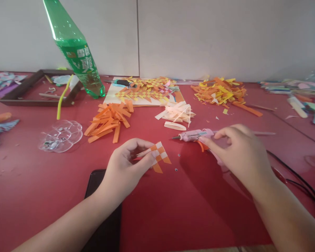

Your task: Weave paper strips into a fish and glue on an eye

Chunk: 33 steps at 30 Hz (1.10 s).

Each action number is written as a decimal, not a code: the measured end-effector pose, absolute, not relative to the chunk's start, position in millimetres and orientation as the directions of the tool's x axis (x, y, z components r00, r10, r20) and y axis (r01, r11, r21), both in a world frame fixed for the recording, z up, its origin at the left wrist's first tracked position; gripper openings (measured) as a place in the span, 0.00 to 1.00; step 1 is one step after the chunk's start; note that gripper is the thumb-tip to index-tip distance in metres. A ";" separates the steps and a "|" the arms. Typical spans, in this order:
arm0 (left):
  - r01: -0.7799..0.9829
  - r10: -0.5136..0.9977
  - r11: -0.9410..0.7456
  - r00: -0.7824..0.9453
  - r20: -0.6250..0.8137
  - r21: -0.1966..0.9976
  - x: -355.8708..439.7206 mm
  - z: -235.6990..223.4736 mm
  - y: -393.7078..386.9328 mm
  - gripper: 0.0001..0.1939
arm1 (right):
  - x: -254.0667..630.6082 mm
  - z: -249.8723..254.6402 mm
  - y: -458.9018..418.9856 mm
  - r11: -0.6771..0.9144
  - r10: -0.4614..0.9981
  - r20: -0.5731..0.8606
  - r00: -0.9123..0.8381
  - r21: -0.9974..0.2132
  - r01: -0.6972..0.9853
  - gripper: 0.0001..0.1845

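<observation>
My left hand pinches a small woven paper fish shape in orange and pale peach checks, with strip ends sticking out on both sides. The thumb lies across its front. At the right, my right hand has thumb and forefinger at the back of a pink hot glue gun, whose metal nozzle points left. Its orange trigger shows below, and a glue stick reaches out behind the hand. Two tiny googly eyes, one upper and one lower, lie on the red table between the hands.
Orange strips, peach strips and yellow-orange strips lie in piles. Woven pieces rest on a board. A green bottle, clear flower-shaped tray, dark frame, black phone-like slab and black cord surround the hands.
</observation>
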<state>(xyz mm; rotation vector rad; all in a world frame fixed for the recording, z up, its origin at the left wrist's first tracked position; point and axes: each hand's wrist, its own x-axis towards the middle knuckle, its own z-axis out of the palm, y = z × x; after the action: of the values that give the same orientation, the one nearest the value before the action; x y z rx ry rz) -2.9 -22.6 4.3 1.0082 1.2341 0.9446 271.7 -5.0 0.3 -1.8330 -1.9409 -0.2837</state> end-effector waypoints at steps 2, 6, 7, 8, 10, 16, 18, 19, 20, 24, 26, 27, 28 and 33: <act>-0.036 0.948 0.305 0.106 -0.300 0.952 -1.9 5.2 -22.7 0.12 | 261.8 0.0 -10.1 0.289 0.792 0.579 -0.193 -0.077 0.954 0.09; -0.059 0.936 0.336 0.135 -0.326 0.940 -1.3 7.1 -23.0 0.13 | 234.4 -3.8 -21.8 0.530 0.781 0.487 -0.390 -0.187 0.827 0.03; -0.059 0.933 0.341 0.143 -0.331 0.938 -1.5 7.5 -23.1 0.13 | 229.6 -5.9 -23.2 0.531 0.809 0.433 -0.398 -0.247 0.810 0.04; -0.056 0.931 0.345 0.151 -0.334 0.937 -1.7 7.7 -23.3 0.13 | 226.1 -8.1 -23.8 0.518 0.834 0.383 -0.396 -0.299 0.802 0.04; -0.046 0.926 0.350 0.167 -0.338 0.936 -2.1 7.9 -23.6 0.12 | 223.2 -12.0 -23.0 0.477 0.873 0.299 -0.385 -0.363 0.801 0.04; -0.046 0.900 0.386 0.240 -0.365 0.921 -0.8 8.0 -24.3 0.09 | 223.6 -13.6 -20.1 0.441 0.895 0.235 -0.378 -0.345 0.829 0.06; -0.068 0.875 0.427 0.283 -0.393 0.902 -0.8 8.4 -24.0 0.09 | 222.5 -13.3 -20.5 0.458 0.887 0.227 -0.401 -0.339 0.822 0.07; -0.078 0.858 0.454 0.308 -0.411 0.888 -1.1 8.7 -23.8 0.10 | 221.9 -13.3 -20.8 0.472 0.880 0.227 -0.416 -0.337 0.815 0.07; -0.082 0.839 0.480 0.332 -0.431 0.873 -1.3 8.9 -23.5 0.10 | 221.2 -13.3 -21.1 0.481 0.876 0.227 -0.426 -0.336 0.810 0.08; -0.028 0.795 0.533 0.359 -0.489 0.846 -1.0 8.8 -22.8 0.12 | 218.2 -11.6 -23.8 0.457 0.885 0.276 -0.375 -0.366 0.811 0.07; 0.024 0.795 0.522 0.348 -0.497 0.852 0.4 8.2 -23.3 0.11 | 215.4 -9.4 -27.1 0.473 0.870 0.353 -0.345 -0.397 0.787 0.06; 0.049 0.796 0.514 0.344 -0.498 0.856 1.3 7.9 -23.6 0.10 | 213.6 -8.3 -29.3 0.503 0.849 0.397 -0.347 -0.409 0.762 0.05; 0.070 0.796 0.507 0.343 -0.498 0.859 2.2 7.6 -24.1 0.09 | 211.7 -7.3 -31.5 0.538 0.826 0.433 -0.360 -0.419 0.731 0.05; 0.123 0.778 0.501 0.370 -0.508 0.857 4.4 7.9 -26.1 0.07 | 203.5 -6.7 -38.8 0.644 0.763 0.442 -0.472 -0.463 0.609 0.05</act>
<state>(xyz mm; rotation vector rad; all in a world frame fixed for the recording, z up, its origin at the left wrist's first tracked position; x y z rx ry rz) 4.4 -26.1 7.9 0.9836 1.1360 0.5206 203.5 -38.8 -6.7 -1.0624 -2.2340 0.3189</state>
